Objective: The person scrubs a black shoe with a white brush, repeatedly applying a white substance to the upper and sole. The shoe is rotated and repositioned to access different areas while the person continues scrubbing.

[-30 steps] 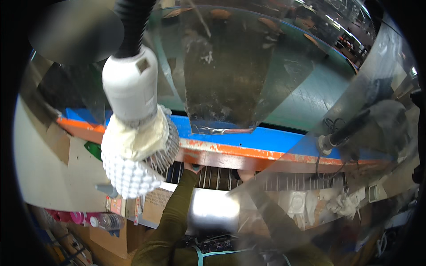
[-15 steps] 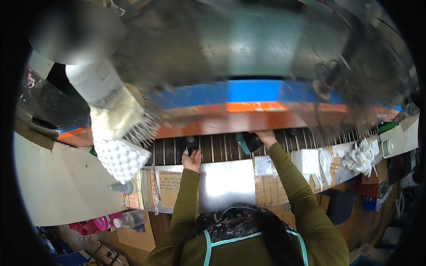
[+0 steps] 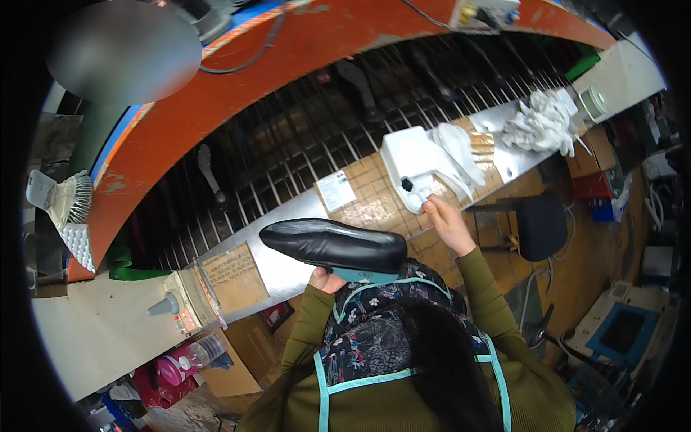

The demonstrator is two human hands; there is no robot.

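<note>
Left hand (image 3: 327,281) was clasped on the shoe (image 3: 337,245), held at its 12 o'clock; right hand (image 3: 449,225) was half curled at the tub (image 3: 407,153), 11 o'clock, hold unclear. Shoe was best kept steady.

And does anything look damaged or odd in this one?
The orange panel shows pale, scuffed patches, as if its paint is worn, and white cloth lies in a crumpled heap. The black shoe in the left hand shows no obvious damage.
</note>
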